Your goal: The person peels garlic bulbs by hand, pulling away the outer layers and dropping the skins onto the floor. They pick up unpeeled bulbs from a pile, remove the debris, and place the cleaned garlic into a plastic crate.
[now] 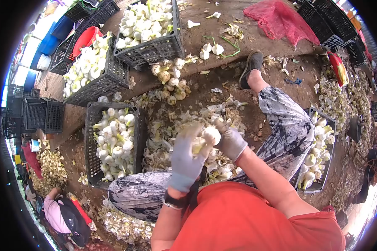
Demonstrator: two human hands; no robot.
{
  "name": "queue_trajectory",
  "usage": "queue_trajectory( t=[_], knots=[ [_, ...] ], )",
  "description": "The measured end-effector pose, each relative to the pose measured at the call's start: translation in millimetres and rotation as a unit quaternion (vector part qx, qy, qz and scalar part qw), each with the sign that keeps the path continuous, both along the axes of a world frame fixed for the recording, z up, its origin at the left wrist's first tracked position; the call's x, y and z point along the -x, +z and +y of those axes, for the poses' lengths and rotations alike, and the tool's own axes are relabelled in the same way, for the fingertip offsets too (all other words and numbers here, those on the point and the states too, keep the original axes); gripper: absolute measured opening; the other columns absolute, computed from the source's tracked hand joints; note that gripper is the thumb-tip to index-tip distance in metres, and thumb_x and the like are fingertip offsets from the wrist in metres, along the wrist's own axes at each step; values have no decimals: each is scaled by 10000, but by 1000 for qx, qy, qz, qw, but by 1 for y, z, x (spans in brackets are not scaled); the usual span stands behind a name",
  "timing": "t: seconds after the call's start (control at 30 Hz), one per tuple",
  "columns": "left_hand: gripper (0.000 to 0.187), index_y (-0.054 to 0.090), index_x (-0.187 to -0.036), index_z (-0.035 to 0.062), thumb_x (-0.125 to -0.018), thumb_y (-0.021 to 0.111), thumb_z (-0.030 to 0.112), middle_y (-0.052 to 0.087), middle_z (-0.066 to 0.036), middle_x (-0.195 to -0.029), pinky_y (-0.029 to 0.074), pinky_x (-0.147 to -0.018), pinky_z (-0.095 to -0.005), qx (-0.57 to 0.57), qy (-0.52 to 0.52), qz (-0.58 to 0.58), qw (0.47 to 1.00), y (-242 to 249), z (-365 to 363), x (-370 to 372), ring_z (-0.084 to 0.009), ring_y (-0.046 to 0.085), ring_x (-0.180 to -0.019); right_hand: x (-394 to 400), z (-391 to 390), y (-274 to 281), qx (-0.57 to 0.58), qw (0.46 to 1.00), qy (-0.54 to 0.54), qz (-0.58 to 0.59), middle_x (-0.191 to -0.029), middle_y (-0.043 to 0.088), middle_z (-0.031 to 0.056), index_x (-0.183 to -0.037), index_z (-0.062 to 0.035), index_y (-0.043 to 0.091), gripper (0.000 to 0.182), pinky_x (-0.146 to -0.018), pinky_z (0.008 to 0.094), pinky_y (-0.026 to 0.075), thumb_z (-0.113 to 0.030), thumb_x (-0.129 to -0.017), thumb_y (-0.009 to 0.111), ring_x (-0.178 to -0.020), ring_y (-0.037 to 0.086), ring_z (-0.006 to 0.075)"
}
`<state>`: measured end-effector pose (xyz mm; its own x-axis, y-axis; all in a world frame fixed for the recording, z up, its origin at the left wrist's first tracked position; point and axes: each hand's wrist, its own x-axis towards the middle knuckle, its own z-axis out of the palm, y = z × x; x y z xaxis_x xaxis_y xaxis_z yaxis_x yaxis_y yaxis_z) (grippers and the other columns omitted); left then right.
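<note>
My grey-gloved left hand is closed on a round white garlic bulb, held up between my knees above a litter of pale papery skins. My grey-gloved right hand meets the bulb's other side; blur keeps me from telling whether it grips. I judge this to be stripping loose skin, which calls for a steady left hold while right fingers pull.

Mid-frame, the gloved left hand holds a white garlic bulb – the right hand, blurred, just beside it – with a black crate left of centre, a red net upper right
</note>
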<state>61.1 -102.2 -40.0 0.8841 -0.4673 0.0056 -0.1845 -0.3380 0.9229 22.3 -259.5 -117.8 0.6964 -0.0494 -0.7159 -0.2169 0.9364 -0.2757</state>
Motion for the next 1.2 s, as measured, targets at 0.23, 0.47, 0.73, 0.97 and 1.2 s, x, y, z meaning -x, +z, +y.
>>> queue_trajectory(
  t=[0.23,0.47,0.73,0.97,1.2],
  knots=[
    [105,660,-956,49,-856,641,76,672,-89,-892,496,-734,-347,-35,-34,-118,992,-14,-21,13,-261,639,-805,-2,-46,36,121,984,-119,-56,-926,667,52,-1031,-17,650,232,-698,284,536,-228,-937,629,-793,643,129],
    [512,474,-1320,35,-982,488,420,634,-93,-1075,503,-768,-298,280,26,424,861,18,-43,16,-178,626,-887,14,-32,69,660,738,140,-15,-981,650,113,-1025,-63,653,261,-734,340,508,-134,-784,721,-845,657,162],
    [393,489,-1308,-9,-943,536,131,570,-113,-1206,501,-887,-316,28,224,41,973,3,52,-41,-205,555,-1109,-21,-32,37,266,959,-14,-96,-916,681,58,-1031,-12,669,157,-679,273,514,-119,-938,600,-748,630,141],
    [374,519,-1296,0,-933,548,85,550,-113,-1289,428,-997,-315,-95,420,-3,903,-47,150,-99,-205,546,-1133,-82,-49,-71,558,793,243,-10,-873,714,134,-1062,-39,699,266,-690,280,502,-35,-843,549,-757,655,161],
    [352,556,-1240,1,-914,590,128,587,-133,-1236,414,-1006,-348,-150,238,128,951,-59,62,-90,-235,542,-1155,-212,0,-151,663,668,330,77,-1044,679,185,-1124,-72,642,360,-813,405,510,-147,-774,605,-939,650,358]
  ],
)
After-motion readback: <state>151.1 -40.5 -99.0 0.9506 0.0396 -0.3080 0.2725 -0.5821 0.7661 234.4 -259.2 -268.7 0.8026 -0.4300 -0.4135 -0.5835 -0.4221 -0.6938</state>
